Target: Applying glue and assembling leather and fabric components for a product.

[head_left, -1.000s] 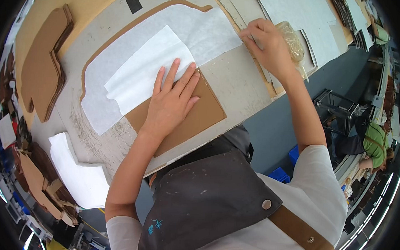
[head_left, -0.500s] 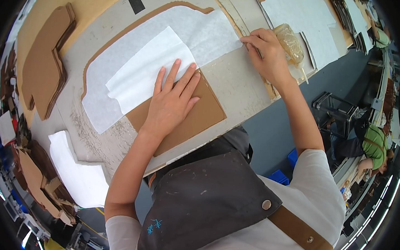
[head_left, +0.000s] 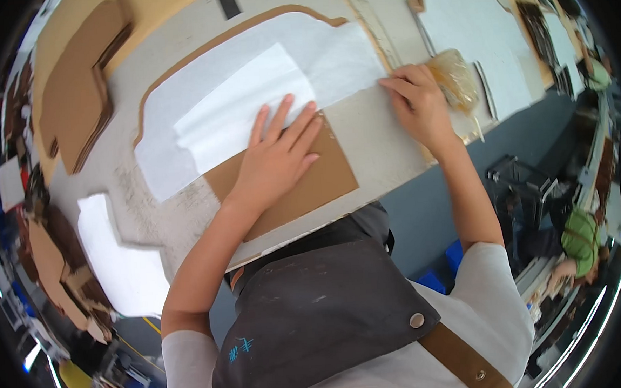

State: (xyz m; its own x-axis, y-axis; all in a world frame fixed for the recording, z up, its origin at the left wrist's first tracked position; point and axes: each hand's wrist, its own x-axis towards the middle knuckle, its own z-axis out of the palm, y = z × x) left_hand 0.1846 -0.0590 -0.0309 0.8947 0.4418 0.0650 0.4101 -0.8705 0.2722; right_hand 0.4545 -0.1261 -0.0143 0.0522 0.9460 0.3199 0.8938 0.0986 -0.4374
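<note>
My left hand [head_left: 277, 157] lies flat with fingers spread, holding down a smaller white piece [head_left: 249, 102] and a brown rectangular board [head_left: 317, 179]. Beneath the smaller piece is a large white sheet [head_left: 164, 142], thin and soft-looking, laid over a brown cut-out panel [head_left: 177, 60] whose curved far edge shows as a border. My right hand [head_left: 418, 107] is closed in a pinch at the right corner of the large white sheet. Just right of that hand lies a cloudy, yellowish plastic bottle [head_left: 453, 81] with a thin nozzle.
Stacked brown cut-out panels [head_left: 77, 87] lie at the left. A folded white piece [head_left: 121, 267] is at the near left edge of the worktable [head_left: 385, 148]. More white-covered panels [head_left: 474, 38] lie at the right. A black metal frame [head_left: 520, 183] and a person in green [head_left: 581, 239] are beyond.
The whole view has shifted slightly, moving the table and things a little right. My right hand stays at the white sheet's corner, and my left hand stays flat.
</note>
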